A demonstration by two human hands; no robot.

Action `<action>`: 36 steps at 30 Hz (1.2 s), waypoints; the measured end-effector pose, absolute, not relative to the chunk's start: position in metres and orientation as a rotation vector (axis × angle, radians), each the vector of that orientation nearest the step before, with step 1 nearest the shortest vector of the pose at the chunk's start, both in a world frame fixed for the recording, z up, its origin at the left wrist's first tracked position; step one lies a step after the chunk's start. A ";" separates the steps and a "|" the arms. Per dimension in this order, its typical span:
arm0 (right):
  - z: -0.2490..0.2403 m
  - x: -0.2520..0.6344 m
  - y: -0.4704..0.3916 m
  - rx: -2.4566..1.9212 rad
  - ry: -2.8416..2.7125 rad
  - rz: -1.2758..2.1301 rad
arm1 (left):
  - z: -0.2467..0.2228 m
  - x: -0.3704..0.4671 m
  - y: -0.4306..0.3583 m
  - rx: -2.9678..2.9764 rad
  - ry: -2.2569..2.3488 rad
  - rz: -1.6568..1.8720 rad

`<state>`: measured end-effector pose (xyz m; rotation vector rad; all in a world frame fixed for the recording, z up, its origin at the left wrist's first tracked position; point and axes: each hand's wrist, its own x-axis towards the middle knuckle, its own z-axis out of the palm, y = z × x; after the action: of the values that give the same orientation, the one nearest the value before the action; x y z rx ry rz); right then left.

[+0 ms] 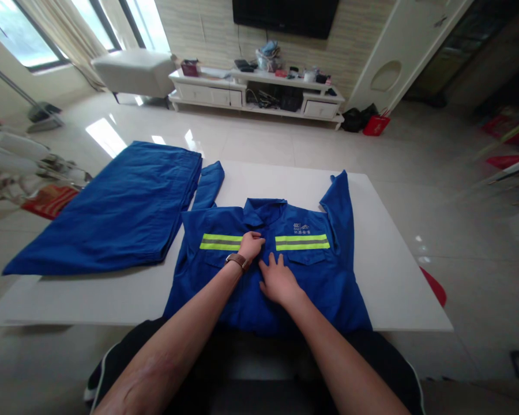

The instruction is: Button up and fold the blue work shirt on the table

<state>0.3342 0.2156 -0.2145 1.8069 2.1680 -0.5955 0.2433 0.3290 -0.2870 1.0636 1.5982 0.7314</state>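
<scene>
Here, your left hand has fingers bunched on the blue jacket, lower centre of frame; can't tell if they pinch. Your right hand, fingers spread, touches its front.

Your blue jkt lies front up on the tbl, hem at the near edge, collar toward the far edge. Both slvs run that way too, R one ending near the far R corner. You've yellow-green chest bands w/ grey stripes, white logo above the R one, pkt flap below.
</scene>
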 end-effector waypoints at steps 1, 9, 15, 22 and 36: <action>-0.215 0.334 0.216 1.806 2.167 -0.590 | -0.288 0.243 0.330 1.070 1.601 0.734; -0.215 0.335 0.215 1.801 2.188 -0.576 | -0.292 0.237 0.333 1.231 1.647 0.722; -0.216 0.336 0.215 1.796 2.191 -0.590 | -0.289 0.239 0.326 1.400 1.595 0.734; -0.215 0.335 0.214 1.805 2.184 -0.617 | -0.293 0.237 0.327 1.453 1.527 0.743; -0.214 0.338 0.217 1.801 2.171 -0.642 | -0.279 0.241 0.321 1.557 1.479 0.651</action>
<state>0.3378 0.2172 -0.2141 1.8005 2.1707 -0.6417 0.2414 0.3214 -0.2787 1.5574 1.4785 0.6510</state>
